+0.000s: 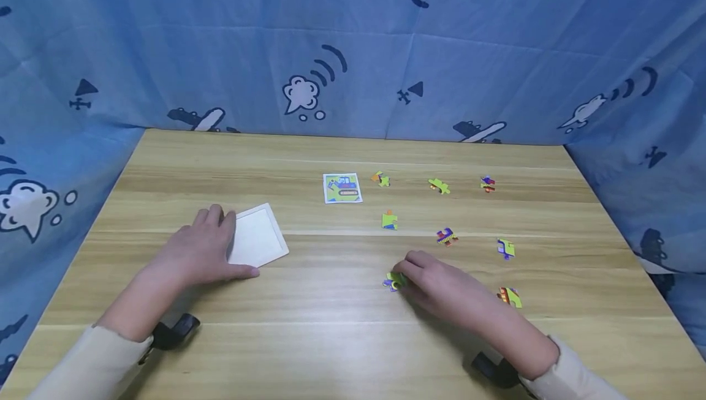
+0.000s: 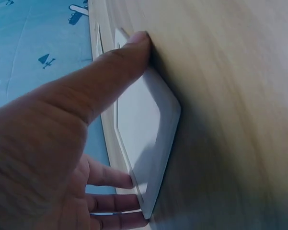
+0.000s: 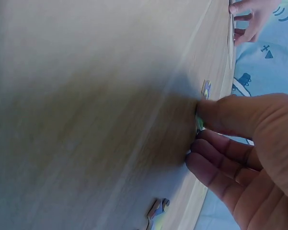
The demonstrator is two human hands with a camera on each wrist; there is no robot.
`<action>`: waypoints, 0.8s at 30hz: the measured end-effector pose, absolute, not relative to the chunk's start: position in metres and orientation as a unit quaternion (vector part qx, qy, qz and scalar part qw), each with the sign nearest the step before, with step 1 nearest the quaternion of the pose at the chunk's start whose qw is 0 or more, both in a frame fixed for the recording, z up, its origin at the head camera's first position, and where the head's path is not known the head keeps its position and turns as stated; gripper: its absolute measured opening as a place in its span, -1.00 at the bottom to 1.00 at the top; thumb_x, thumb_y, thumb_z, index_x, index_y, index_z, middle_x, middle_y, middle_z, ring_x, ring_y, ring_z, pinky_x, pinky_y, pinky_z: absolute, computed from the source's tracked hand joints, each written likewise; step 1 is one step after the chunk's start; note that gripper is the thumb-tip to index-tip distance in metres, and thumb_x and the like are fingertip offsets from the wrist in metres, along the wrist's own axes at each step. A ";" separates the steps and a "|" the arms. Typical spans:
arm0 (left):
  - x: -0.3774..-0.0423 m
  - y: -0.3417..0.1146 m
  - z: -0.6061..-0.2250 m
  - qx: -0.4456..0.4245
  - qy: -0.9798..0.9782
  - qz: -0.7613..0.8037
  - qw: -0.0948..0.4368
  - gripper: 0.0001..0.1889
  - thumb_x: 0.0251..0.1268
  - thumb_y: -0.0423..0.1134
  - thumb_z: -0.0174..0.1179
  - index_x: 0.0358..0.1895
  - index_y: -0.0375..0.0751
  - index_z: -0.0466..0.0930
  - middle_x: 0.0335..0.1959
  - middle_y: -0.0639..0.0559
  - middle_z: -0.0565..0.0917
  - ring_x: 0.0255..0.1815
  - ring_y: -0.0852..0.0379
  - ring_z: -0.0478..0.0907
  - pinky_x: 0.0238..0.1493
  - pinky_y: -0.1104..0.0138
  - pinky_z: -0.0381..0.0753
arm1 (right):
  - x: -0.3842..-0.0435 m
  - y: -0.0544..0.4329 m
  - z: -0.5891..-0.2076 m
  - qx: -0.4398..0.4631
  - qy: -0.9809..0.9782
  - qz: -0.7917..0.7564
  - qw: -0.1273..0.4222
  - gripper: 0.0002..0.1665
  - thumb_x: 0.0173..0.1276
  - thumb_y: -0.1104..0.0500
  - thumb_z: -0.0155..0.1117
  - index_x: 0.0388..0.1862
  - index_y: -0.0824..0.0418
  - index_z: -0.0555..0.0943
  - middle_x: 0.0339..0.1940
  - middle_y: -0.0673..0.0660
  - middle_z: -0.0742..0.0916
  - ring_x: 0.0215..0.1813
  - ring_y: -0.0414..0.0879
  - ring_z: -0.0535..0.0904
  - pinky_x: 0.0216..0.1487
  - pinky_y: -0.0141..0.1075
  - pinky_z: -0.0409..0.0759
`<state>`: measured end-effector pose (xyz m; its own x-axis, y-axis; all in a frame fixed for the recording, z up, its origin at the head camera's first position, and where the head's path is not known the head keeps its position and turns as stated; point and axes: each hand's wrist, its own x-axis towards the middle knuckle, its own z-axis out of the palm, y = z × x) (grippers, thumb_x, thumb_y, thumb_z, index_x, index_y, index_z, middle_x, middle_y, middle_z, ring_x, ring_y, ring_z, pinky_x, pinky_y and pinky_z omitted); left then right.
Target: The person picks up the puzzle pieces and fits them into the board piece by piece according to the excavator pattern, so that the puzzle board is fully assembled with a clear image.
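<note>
A white square puzzle tray (image 1: 259,236) lies turned at an angle on the table, with a raised rim. My left hand (image 1: 201,250) holds it by its left side. In the left wrist view the thumb (image 2: 129,52) rests at one edge and several fingertips at another. My right hand (image 1: 436,283) pinches a green and purple jigsaw piece (image 1: 393,281) low over the table. Thumb and fingertips cover most of this piece in the right wrist view, where a green bit (image 3: 199,122) shows.
A small picture card of a blue digger (image 1: 342,188) lies at the back middle. Loose jigsaw pieces are scattered to its right, among them a green one (image 1: 389,220), a purple-striped one (image 1: 447,236) and one (image 1: 510,297) beside the right forearm. A blue printed curtain (image 1: 353,51) hangs behind.
</note>
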<state>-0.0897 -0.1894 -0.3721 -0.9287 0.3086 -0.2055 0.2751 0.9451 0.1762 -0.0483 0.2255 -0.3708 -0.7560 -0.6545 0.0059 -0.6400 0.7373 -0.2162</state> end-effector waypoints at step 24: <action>-0.092 -0.111 -0.372 0.258 0.954 0.052 0.142 0.31 -0.09 0.53 0.45 0.55 -0.43 0.25 0.39 -0.36 0.42 0.35 -0.25 0.40 0.24 -0.17 0.60 | -0.054 0.228 -0.375 -0.348 0.933 -0.083 0.028 -0.60 0.30 0.31 0.51 0.10 0.08 0.74 -0.08 0.04 0.69 -0.09 -0.18 0.63 -0.10 -0.30 0.75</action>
<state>-0.0923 -0.1108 -0.3723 -0.8265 0.5075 -0.2437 0.4777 0.8612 0.1733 -0.0538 0.2276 -0.3753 -0.7561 -0.6544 0.0060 -0.6452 0.7439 -0.1739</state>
